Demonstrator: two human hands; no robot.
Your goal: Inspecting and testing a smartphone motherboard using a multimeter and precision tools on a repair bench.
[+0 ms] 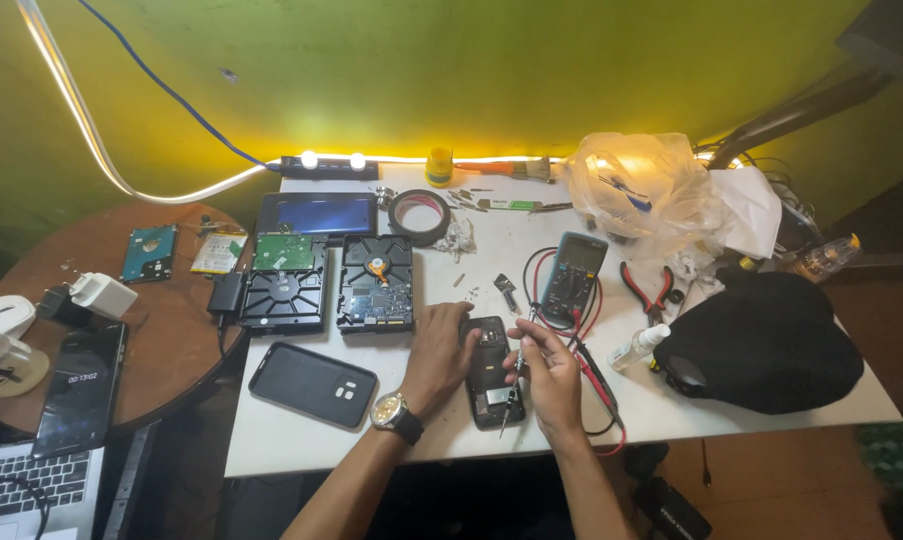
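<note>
Right hand (549, 372) has its fingers pinched on a small screwdriver (514, 392), tip down on the opened phone (490, 372), which lies at the white table's (291, 440) near edge. Left hand (439, 352) presses flat on the phone's left side, fingers together. Back cover (313, 384) is already off at 9 o'clock; the insides look untouched so far. Multimeter (573, 268) leads (596, 375) crowd in at 3 o'clock, hard drives (331, 283) at 11.

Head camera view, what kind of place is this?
Probably a small electronics repair bench: an opened phone under the left hand, a thin screwdriver in the right hand, a multimeter, and two bare hard drives.
</note>
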